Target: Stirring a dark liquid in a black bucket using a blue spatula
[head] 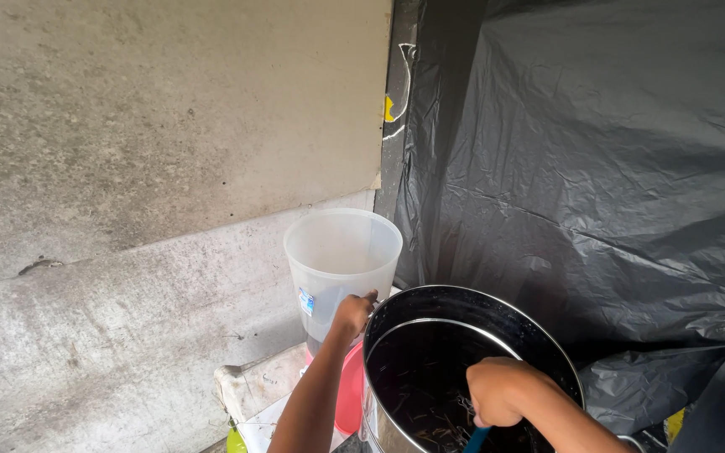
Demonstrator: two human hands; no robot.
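Steel pot (396,327) of dark liquid, clear bucket (341,256) behind

A bucket (341,260) stands left of and behind the pot (463,352), sheeting (597,168) behind both.

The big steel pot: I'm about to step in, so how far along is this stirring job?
Done: the large round steel pot already holds dark liquid with strands. In hand: the right hand grips a blue-handled tool in the pot; the left hand steadies the rim. Left: the translucent plastic bucket stands nearly empty.
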